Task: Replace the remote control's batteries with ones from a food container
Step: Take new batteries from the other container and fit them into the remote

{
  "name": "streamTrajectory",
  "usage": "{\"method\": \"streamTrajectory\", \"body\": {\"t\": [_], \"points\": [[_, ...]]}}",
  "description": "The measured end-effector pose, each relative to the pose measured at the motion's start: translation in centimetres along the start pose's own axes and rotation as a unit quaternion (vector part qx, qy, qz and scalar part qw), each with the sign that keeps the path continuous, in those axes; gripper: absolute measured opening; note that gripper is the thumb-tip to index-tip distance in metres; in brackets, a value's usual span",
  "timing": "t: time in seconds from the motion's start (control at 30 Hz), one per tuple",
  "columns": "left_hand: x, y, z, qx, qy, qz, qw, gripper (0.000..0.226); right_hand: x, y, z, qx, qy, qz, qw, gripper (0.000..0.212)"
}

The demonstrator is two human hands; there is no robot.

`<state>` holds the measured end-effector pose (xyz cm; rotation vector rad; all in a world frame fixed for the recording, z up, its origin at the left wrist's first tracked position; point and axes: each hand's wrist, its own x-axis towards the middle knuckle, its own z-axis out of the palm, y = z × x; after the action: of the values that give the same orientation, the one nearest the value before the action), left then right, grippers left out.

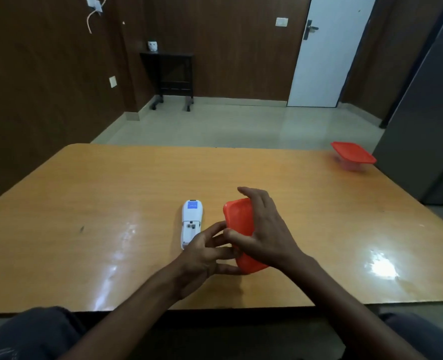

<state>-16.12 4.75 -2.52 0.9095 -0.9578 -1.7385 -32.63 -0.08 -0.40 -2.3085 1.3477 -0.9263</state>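
Note:
A white remote control [191, 222] lies face down near the table's front middle, its battery bay uncovered and showing no batteries. Just to its right is a food container with an orange-red lid [241, 222]. My right hand [263, 231] lies over the lid with the thumb at its left edge. My left hand [206, 258] grips the container's near left side from below, fingers curled at the rim. What the container holds is hidden by the lid and my hands.
A second clear container with a red lid [353, 155] stands at the far right corner of the wooden table [111, 198]. A grey cabinet [428, 120] rises beside that corner. My knees show below the table's front edge.

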Motion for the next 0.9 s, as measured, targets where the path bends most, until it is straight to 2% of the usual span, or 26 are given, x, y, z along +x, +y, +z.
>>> {"method": "streamTrajectory", "body": {"t": [0.1,0.2,0.3,0.4,0.53,0.7,0.8,0.9], "points": [[1.1,-0.7,0.4,-0.02,0.073,0.031,0.997,0.055,-0.3,-0.9,0.1,-0.073,0.057,0.027,0.995,0.091],[1.3,-0.9,0.7,-0.067,0.044,0.044,0.996,0.059,-0.6,-1.8,0.2,-0.109,0.052,0.023,0.992,0.089],[1.0,-0.4,0.3,-0.143,0.0,0.012,0.99,0.055,-0.4,-1.9,-0.1,-0.04,0.024,-0.018,0.999,0.093],[0.9,0.1,0.0,-0.185,-0.005,-0.03,0.982,0.054,-0.5,-1.6,-0.6,0.031,-0.018,-0.062,0.997,0.093],[0.9,-0.3,0.4,-0.196,-0.005,-0.029,0.98,0.067,-0.8,-1.7,-0.3,0.04,-0.064,-0.109,0.991,0.08],[1.2,0.5,-0.5,-0.214,0.022,0.02,0.976,0.075,-1.1,-1.8,0.6,0.021,-0.02,-0.143,0.989,0.051],[1.2,0.6,-0.2,-0.215,0.044,0.017,0.975,0.072,-1.5,-2.0,1.2,0.022,0.024,-0.148,0.988,0.049],[1.2,0.0,0.2,-0.247,0.056,0.033,0.967,0.059,-1.6,-2.2,2.0,-0.005,0.075,-0.151,0.986,0.049]]}}
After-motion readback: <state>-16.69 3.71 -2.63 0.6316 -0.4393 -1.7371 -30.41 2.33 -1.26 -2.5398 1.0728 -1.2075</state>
